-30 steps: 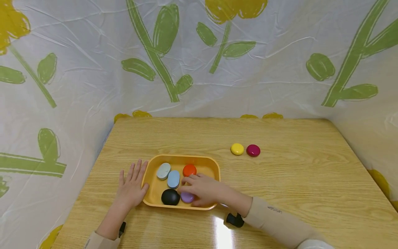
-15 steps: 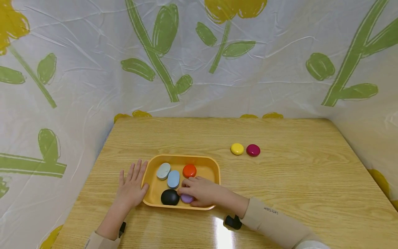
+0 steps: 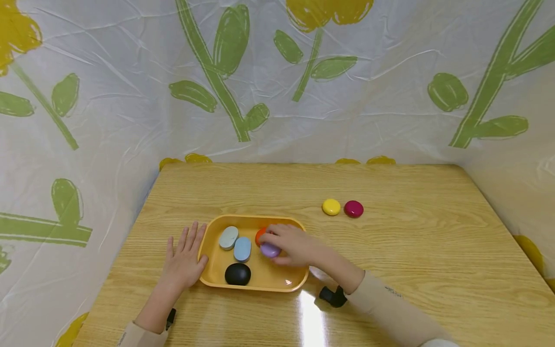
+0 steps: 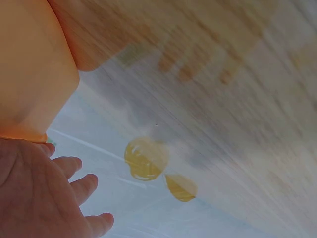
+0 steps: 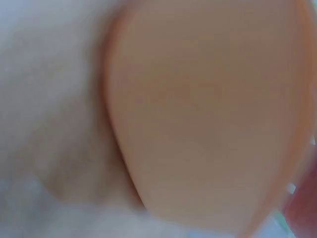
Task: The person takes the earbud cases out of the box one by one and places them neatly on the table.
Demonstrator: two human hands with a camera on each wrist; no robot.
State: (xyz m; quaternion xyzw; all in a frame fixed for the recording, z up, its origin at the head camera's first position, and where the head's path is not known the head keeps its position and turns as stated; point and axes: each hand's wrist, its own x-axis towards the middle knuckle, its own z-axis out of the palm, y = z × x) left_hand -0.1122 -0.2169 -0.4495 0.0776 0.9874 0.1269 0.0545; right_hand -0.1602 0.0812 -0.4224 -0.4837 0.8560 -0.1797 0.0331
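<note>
My right hand is over the right part of an orange tray and grips a smooth purple stone between its fingers and thumb. Just behind the purple stone, a red-orange stone is partly covered by the fingers. My left hand has its fingers spread, with the thumb against the tray's left rim. Inside the tray sit a pale grey-blue oval stone, a light blue oval stone and a round black stone. In the right wrist view the tray's outer wall hides the stones.
A yellow stone and a dark magenta stone lie side by side on the wooden table, behind and right of the tray. A flower-printed white sheet hangs around the table's back and sides.
My right hand has taken the purple stone from beside the black stone and moved it back, near the red-orange stone. My left hand has stayed in place.
</note>
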